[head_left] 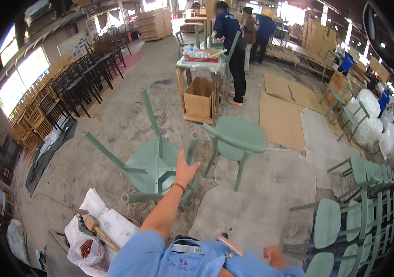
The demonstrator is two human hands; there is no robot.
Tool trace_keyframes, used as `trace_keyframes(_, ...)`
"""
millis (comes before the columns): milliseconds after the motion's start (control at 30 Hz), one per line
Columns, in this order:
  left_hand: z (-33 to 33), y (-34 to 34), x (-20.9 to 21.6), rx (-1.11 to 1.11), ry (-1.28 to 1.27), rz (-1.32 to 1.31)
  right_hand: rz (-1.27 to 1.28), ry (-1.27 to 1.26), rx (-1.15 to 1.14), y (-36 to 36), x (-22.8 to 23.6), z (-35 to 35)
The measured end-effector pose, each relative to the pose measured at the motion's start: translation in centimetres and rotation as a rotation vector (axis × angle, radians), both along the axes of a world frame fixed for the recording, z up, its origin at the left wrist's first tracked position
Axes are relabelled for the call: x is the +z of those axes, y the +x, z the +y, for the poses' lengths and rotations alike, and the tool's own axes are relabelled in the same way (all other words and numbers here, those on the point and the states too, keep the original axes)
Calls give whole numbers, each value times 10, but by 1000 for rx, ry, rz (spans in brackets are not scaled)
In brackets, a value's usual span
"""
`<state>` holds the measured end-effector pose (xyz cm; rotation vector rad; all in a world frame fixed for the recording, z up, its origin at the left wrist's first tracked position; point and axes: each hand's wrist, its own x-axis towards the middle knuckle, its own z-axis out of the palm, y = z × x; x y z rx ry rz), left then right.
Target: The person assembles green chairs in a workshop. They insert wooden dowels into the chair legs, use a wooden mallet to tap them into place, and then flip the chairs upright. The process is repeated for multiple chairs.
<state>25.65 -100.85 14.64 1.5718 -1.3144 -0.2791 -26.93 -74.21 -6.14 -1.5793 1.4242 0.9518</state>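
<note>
A pale green wooden chair (153, 166) lies upturned on the concrete floor in front of me, its legs pointing up and outward. My left hand (185, 170) reaches out and grips one of its legs (192, 147) near the top. A second green chair (236, 138) stands upright just to the right of it. My right hand (272, 256) is low at the bottom edge near my blue shirt, only partly visible; whether it holds anything I cannot tell.
A hammer (96, 227) and a clear bag of small parts (85, 249) lie on white sheets at lower left. Several stacked green chairs (354, 217) stand at right. A cardboard box (198, 99) sits under a small table; three people (236, 51) stand beyond. Dark chairs (83, 78) line the left.
</note>
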Motion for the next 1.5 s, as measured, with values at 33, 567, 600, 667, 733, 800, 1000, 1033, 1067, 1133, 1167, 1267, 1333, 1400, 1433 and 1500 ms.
trace_keyframes(33,-13,2,6,52,30,6,-25,-1,29,16,-3,11)
trace_keyframes(567,-12,186,115,95,-230,371,-327,-11,-1283,132,28,-11)
trace_keyframes(600,-6,193,130,92,-261,481,-353,-15,-1257,137,38,-20)
trace_keyframes(667,-4,179,157,-6,-291,567,-389,-44,-1227,134,48,-32)
trace_keyframes(733,0,159,187,-101,-320,622,-363,-89,-1135,124,45,-52)
trace_keyframes(800,11,136,226,-171,-359,594,-402,-114,-1117,133,43,-85)
trace_keyframes(1000,59,13,355,-309,-449,473,-817,-71,-1252,153,50,-126)
trace_keyframes(1033,66,-18,371,-353,-471,466,-950,32,-1423,144,50,-121)
trace_keyframes(1067,75,-51,386,-394,-495,462,-1080,139,-1588,129,51,-114)
trace_keyframes(1133,95,-104,412,-464,-499,447,-1387,223,-1598,92,58,-95)
trace_keyframes(1167,99,-136,428,-516,-489,428,-1556,273,-1611,78,61,-84)
trace_keyframes(1267,111,-198,459,-639,-485,390,-1763,19,-1735,23,91,-58)
trace_keyframes(1333,107,-220,481,-853,-532,468,-1960,29,-1725,-29,107,-44)
trace_keyframes(1400,117,-258,492,-1069,-391,538,-2119,-56,-1718,-83,117,-22)
trace_keyframes(1433,105,-277,489,-1086,-396,593,-2165,-157,-1725,-114,122,-9)
trace_keyframes(1500,84,-315,489,-1099,-420,684,-2222,-347,-1725,-167,130,22)
